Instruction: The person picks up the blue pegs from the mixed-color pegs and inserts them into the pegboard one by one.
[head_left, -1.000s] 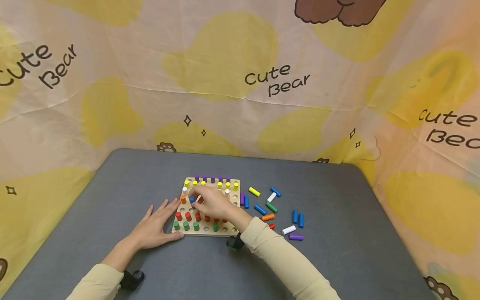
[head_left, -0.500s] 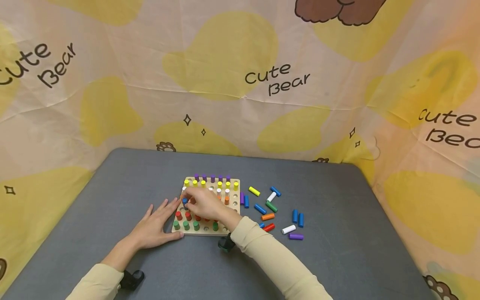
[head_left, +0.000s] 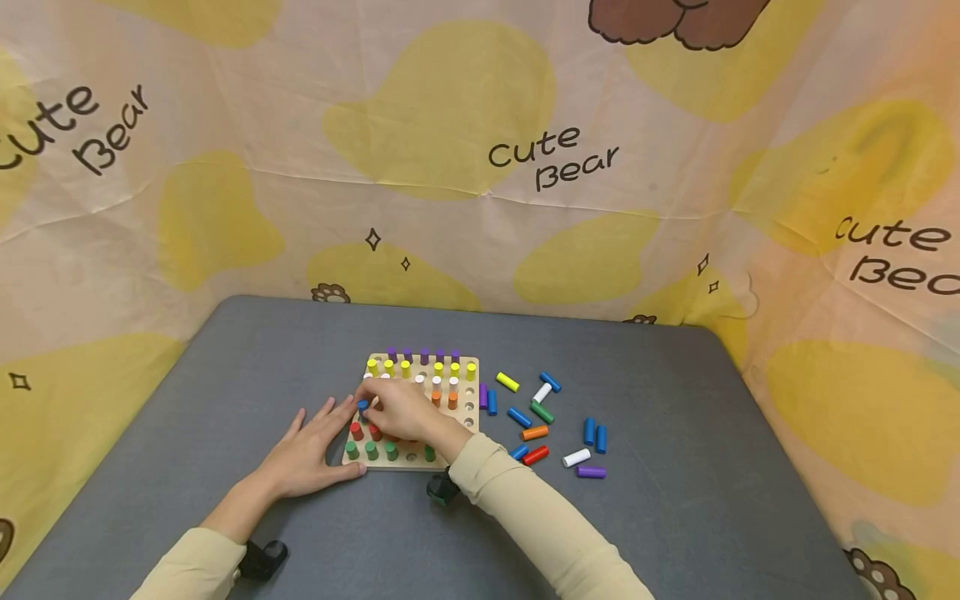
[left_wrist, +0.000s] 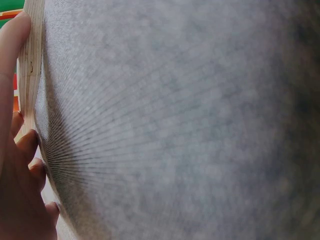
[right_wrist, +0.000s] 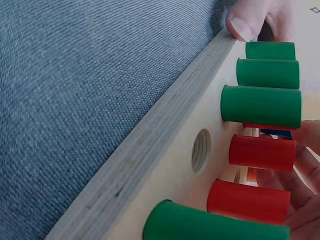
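Observation:
A wooden pegboard [head_left: 390,467] lies on the table, with rows of purple, yellow, white, orange, red and green pegs standing in it. Between thumb and fingers my right hand [head_left: 401,408] pinches a blue peg [head_left: 363,406], upright at the left end of the row between the orange and red pegs. Whether it sits in its hole cannot be told. My left hand [head_left: 303,458] lies with spread fingers against the board's left side, its thumb at the near left corner. In the right wrist view, green pegs [right_wrist: 262,106] and red pegs [right_wrist: 262,152] partly hide the blue peg.
Right of the board lie several loose pegs, among them a yellow peg [head_left: 507,382], a green peg [head_left: 542,412], an orange peg [head_left: 535,432], a red peg [head_left: 536,455] and a purple peg [head_left: 591,472]. A printed cloth [head_left: 450,167] hangs behind the grey table [head_left: 637,375].
My right hand has moved left across the board with the blue peg, to the row's left end, uncovering white and orange pegs. The left hand has stayed in place.

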